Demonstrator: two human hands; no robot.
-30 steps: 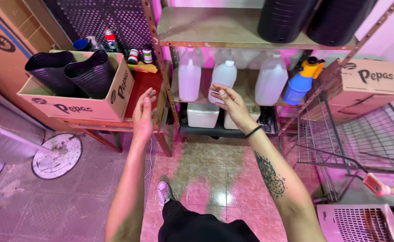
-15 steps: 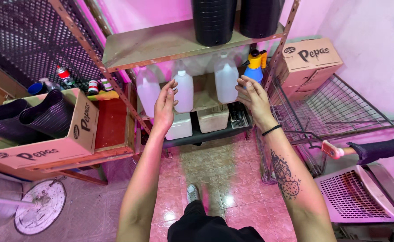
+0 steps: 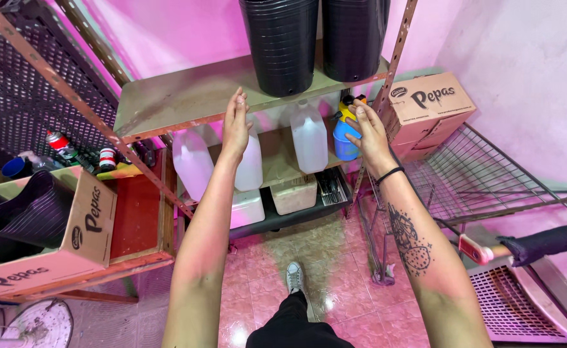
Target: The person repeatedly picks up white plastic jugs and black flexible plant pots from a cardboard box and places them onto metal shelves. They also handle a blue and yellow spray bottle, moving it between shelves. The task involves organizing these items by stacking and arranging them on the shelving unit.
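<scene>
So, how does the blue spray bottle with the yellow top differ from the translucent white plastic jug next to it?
The blue spray bottle is smaller and opaque; the translucent white plastic jug is taller, wider and pale. The bottle has a yellow sprayer head, the jug a plain neck. The right hand is at the bottle, not the jug. Both stand upright on the same shelf.

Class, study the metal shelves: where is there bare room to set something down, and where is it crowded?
Bare: the upper shelf left of the stacked black pots, beside the left hand. Crowded: the lower shelf, with white jugs and a blue sprayer at the right hand.
</scene>
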